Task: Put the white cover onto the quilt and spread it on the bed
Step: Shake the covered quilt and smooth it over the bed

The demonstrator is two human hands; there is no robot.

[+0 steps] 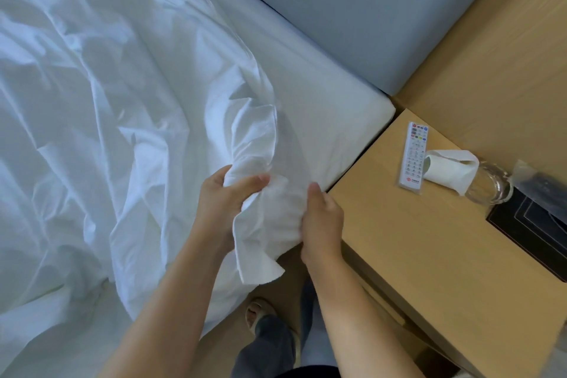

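A bunched corner of the white cover [260,193] is gripped by the left hand [224,209] and right hand [322,224], side by side, beside the bedside table [414,255].

My bed [352,107] carries the crumpled white cover [92,101], which hides most of it. Only 1 strip of smooth sheet along the headboard [337,9] and the near corner shows bare. Just beside that corner stands the wooden nightstand [414,239]. On it lie 1 white remote [414,156], 1 tissue [448,172] touching the remote, 1 clear glass [491,184] against the tissue, and 1 black tray [534,224] at the right edge. My sandalled foot [257,313] stands on the floor [221,333].
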